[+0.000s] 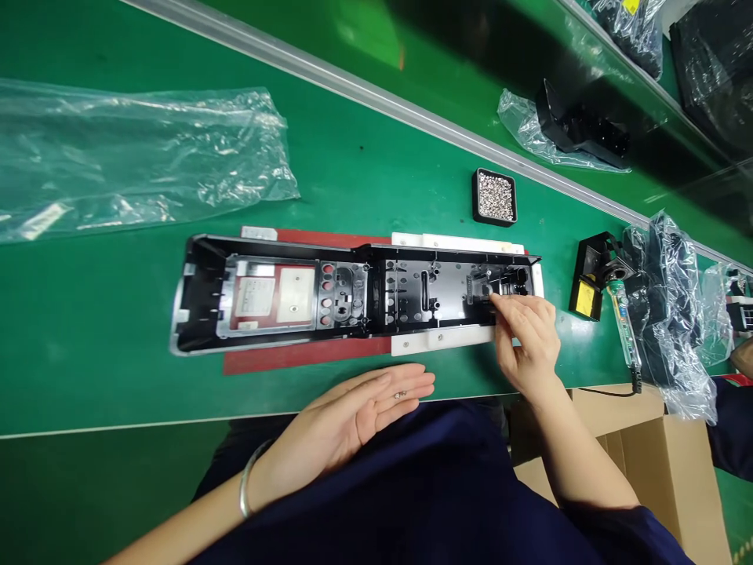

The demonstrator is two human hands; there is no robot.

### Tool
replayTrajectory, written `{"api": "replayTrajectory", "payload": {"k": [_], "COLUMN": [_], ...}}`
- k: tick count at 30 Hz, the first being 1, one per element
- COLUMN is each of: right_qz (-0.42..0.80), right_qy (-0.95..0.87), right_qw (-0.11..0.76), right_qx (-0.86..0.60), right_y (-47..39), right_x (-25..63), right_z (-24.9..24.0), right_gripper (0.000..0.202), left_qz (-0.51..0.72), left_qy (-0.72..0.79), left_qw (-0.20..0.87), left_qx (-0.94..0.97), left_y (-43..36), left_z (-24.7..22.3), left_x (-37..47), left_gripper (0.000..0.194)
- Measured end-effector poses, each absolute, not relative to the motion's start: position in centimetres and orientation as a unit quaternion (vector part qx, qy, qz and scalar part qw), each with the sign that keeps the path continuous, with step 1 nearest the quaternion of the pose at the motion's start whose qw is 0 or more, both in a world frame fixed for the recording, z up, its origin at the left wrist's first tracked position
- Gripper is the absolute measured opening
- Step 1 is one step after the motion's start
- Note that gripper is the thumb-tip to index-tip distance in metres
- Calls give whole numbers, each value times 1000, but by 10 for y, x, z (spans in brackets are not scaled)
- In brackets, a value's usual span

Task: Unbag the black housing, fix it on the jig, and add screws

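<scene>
**Small screws in an open palm, fingertips at the end of the housing**

Our right hand (525, 336) is at the right end of the long black housing (353, 292). The thumb and the first fingers are pinched close together over a recessed pocket of the housing, and they seem to press a very small part there; the part itself is too small for us to name it. Our left hand (358, 412) lies flat and open, palm up, at the near edge of the belt, well to the left of the pinch and nearer to our body. It grips nothing; a few small screws (401, 395) only rest on the fingers.

The housing lies on a white plate (447, 339) and a red mat (282, 357), directly under the pinch. Beyond the pinch stands a small black tray of screws (494, 196), apart from the housing. To the right of the pinch lies a screwdriver (623, 322) beside a black block with a yellow label (585, 297).

We judge that the main risk is the open palm: if it tilts, the screws can roll off to the green belt (88, 392) or into our lap. At the pinch, the small part can slip from the fingertips and fall between the ribs of the housing, where it is difficult to find.

About writing: a pale label (257, 294) sits at the far left of the housing, but its print is too small to read. The yellow label also is not readable.
</scene>
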State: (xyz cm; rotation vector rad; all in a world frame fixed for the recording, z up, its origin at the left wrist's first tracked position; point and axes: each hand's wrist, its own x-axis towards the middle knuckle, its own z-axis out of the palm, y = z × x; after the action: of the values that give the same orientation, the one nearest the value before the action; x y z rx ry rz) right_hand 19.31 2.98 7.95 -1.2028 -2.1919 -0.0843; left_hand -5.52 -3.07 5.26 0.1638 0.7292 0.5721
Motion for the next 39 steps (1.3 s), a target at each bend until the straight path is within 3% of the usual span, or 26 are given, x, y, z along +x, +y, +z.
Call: {"api": "replayTrajectory", "payload": {"k": [7,21,24,31,39], "right_qz": [-61,-103,-71,-37,-69], "right_qy": [-799,-856,-859,-807,-825], "right_qw": [333,128,149,295,236], "right_qx": [-497,-490,-485,-510,-508], "right_y": [23,9,13,6,12], "right_x": [191,188,193,195,191], "right_z": [83,96,100,92,88], "right_gripper": [16,31,26,23,25], "left_qz": [281,275,280,288,294], "left_qy": [342,348,350,353,353], "left_qw": [892,892,890,885,882], "left_qx": [87,81,86,99,103], "left_y": [-32,-29,-29,-31,-33], "left_z": [50,53,53,50,49], "left_x": [-56,-54,-54,-53,-53], "left_gripper": [40,39,39,42,38]}}
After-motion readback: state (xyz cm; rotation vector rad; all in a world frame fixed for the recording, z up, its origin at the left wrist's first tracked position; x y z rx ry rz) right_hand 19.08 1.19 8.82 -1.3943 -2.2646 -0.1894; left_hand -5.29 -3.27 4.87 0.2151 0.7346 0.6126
